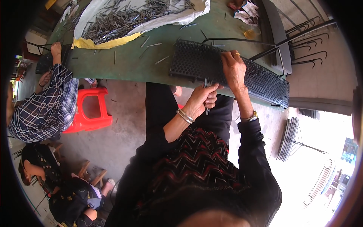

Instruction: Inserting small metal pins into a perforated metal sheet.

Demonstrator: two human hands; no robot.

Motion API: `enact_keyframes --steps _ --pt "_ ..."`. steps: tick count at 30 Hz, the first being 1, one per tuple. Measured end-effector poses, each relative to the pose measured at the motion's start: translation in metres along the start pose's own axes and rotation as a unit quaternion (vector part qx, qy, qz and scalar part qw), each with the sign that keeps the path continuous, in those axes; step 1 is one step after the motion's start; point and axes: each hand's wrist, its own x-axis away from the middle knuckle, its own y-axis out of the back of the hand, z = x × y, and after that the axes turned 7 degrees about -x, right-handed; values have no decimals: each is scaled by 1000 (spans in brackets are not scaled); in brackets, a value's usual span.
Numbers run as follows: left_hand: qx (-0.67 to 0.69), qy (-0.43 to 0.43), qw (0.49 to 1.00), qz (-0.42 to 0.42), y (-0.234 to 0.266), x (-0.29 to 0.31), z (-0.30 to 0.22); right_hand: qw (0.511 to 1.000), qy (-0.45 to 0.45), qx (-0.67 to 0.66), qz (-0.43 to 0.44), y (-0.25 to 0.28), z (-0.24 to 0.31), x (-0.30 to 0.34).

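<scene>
My left hand [199, 99] is closed around a small bundle of thin metal rods [207, 82], held upright just off the table's near edge. In front of me lies a long black rack [194, 60] with rows of small holes and a thin bar handle arched over it. My right hand [234, 70] reaches over the rack with its fingers pinched together and pointing down at the holes. Whatever those fingertips hold, if anything, is hidden. Farther off, a heap of similar dark rods [128, 20] rests on a white sheet [166, 22] with a yellow edge.
Loose rods [162, 60] lie scattered over the green table [102, 62]. At the far right are a work glove [246, 14] and a yellowish cup [250, 33]. Hooked black rods [312, 62] stick out at the right. A red stool [90, 109] and several people are at the left.
</scene>
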Motion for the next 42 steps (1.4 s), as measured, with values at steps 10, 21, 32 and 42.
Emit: enact_keyframes --steps 10,21,32,42 --pt "90 -61 994 -32 -4 3 -9 995 -98 21 -28 12 17 16" --pt "-30 -358 932 -57 -58 -24 -25 339 -256 -903 -70 -19 37 50" --pt "-52 -326 941 -77 -36 -19 -10 458 -512 -706 -173 1 80 40" --pt "-78 -140 983 -91 -26 3 -16 756 -388 -520 86 56 53 29"
